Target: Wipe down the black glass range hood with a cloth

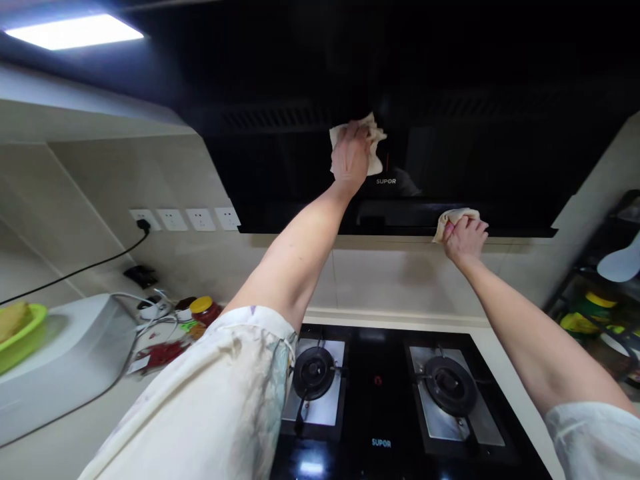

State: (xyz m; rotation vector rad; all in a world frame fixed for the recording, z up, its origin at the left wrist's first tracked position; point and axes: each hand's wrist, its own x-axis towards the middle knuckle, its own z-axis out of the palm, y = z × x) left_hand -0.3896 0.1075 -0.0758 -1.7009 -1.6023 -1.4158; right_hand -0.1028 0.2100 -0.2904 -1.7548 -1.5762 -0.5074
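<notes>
My left hand (351, 155) presses a cream cloth (375, 143) against the glossy black range hood (290, 160), just above its SUPOR lettering. Lower and to the right, my right hand (466, 239) grips a second cream cloth (456, 215) at the hood's bottom edge. Both hands have their fingers closed over the cloths, partly hiding them. A faint pale smear or reflection shows on the hood right of the lettering.
Below my arms lies a black two-burner gas stove (375, 400). On the left are a white appliance (75, 353), a green basin (30, 340), a yellow-lidded jar (203, 307) and wall sockets (200, 219) with a plugged cord. A dark rack (580, 280) stands right.
</notes>
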